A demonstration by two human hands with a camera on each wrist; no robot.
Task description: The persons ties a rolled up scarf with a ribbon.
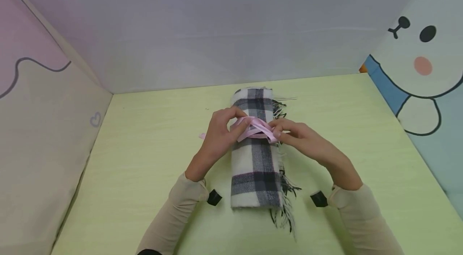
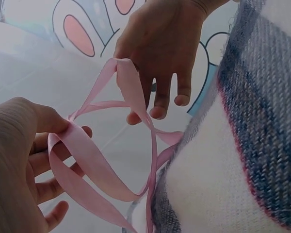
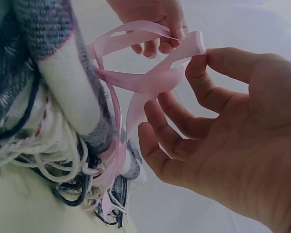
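Note:
A rolled plaid scarf (image 1: 256,154), white with grey and black checks and fringed ends, lies on the yellow-green table (image 1: 144,158). A pink ribbon (image 1: 257,128) goes round its middle and rises in loops above it. My left hand (image 1: 220,134) pinches one ribbon loop (image 2: 82,155) between thumb and fingers at the scarf's left side. At the right side, my right hand (image 1: 294,134) pinches the other loop (image 3: 184,51) by thumb and forefinger. In the left wrist view the scarf (image 2: 242,145) fills the right half; in the right wrist view the fringe (image 3: 63,165) hangs at lower left.
Padded walls enclose the table: a pale grey one behind (image 1: 231,25), a pink and cream one on the left (image 1: 39,106), and one with a cartoon bear on the right (image 1: 423,66). A loose ribbon end (image 1: 201,136) pokes out left of my left hand.

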